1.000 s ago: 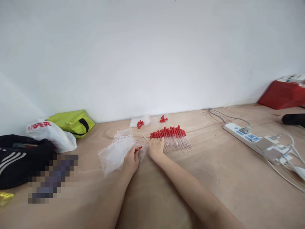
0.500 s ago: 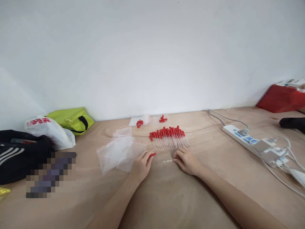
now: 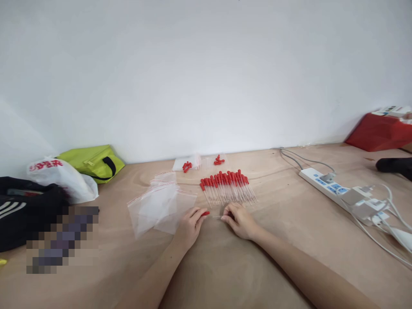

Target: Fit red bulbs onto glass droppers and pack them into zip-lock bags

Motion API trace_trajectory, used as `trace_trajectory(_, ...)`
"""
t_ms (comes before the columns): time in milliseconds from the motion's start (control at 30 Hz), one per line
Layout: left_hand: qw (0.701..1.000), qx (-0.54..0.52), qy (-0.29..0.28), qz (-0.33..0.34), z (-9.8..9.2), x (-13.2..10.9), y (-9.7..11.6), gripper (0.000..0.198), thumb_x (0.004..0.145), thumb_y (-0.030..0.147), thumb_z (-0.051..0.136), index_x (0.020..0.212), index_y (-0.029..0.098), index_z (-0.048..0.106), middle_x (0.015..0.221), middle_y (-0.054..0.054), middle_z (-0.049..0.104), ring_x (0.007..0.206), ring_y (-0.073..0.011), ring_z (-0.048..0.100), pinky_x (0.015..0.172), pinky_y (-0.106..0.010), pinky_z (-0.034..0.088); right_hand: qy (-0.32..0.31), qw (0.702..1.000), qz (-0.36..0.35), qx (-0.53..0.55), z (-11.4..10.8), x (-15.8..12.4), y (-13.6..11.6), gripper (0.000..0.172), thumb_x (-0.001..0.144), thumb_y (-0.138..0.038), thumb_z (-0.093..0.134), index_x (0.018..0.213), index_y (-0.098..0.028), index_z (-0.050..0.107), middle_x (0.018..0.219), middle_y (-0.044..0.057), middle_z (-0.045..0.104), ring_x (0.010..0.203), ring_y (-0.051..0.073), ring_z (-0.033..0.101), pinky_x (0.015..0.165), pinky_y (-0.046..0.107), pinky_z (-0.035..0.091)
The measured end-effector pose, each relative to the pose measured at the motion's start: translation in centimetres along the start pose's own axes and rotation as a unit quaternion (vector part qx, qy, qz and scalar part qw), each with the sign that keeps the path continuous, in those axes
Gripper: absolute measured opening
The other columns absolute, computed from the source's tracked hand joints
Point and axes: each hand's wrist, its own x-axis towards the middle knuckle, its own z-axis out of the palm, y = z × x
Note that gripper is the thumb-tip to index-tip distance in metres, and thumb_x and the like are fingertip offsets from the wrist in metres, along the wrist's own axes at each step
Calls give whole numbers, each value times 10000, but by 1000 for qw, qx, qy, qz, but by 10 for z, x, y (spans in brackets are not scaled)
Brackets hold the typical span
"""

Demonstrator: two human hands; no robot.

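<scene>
Over the broad tan tabletop [image 3: 206, 270], right hand [image 3: 240, 221] and left hand [image 3: 189, 225] both pinched: out of the right's fingertips a slim clear tube [image 3: 216, 217] ran sideways, long axis pointing left, its free end just beside the small red rubbery cap [image 3: 205, 213] in the left's grip, contact too fine to tell.

Left hand [image 3: 189, 225] pinches red rubber bulb [image 3: 205, 213]; right hand [image 3: 238, 219] holds clear dropper tube [image 3: 216, 217], its end near the bulb. Beyond: row of red-bulbed droppers [image 3: 229, 185]. Left of these: zip-lock bags [image 3: 156, 207]. Far right: white power strip [image 3: 322, 183].
</scene>
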Motion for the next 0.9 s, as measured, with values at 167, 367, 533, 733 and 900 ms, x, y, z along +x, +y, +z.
trace_trajectory(167, 999, -35, -8, 0, 2, -1, 3, 217, 886, 244, 382, 974, 191, 574, 881, -42, 622, 794, -145, 602, 701, -259, 494, 8, 999, 25, 44, 0, 0, 0, 132, 844, -255, 456, 748, -176, 500, 727, -15, 581, 659, 108, 517, 695, 280, 304)
trace_trajectory(367, 997, -75, -22, 1, 3, -1, 7, 200, 889, 231, 380, 951, 181, 564, 886, -49, 612, 821, -145, 584, 722, -260, 475, 13, 998, 23, 50, 1, 0, -3, 109, 825, -240, 485, 739, -176, 506, 734, -19, 594, 670, 109, 525, 709, 287, 290)
trace_trajectory(533, 993, -106, -56, 2, 0, 0, 11, 192, 887, 232, 380, 883, 172, 562, 800, -34, 592, 760, -135, 565, 685, -247, 457, -5, 997, 23, 71, -1, 1, -1, 125, 803, -269, 523, 716, -180, 529, 688, -24, 603, 618, 106, 516, 709, 292, 297)
trace_trajectory(733, 991, -107, -79, 5, -2, -1, 13, 199, 873, 244, 407, 801, 159, 572, 737, -31, 583, 705, -130, 554, 641, -232, 438, -14, 996, 17, 88, -2, 2, 2, 122, 766, -254, 573, 667, -184, 554, 649, -27, 606, 621, 112, 525, 743, 306, 298)
trace_trajectory(900, 992, -87, -89, 18, -2, -1, 15, 205, 868, 248, 415, 782, 158, 577, 711, -28, 581, 688, -129, 547, 636, -234, 434, -7, 998, -4, 59, -3, 1, 1, 122, 763, -252, 578, 665, -183, 558, 670, -24, 615, 628, 112, 528, 728, 299, 282)
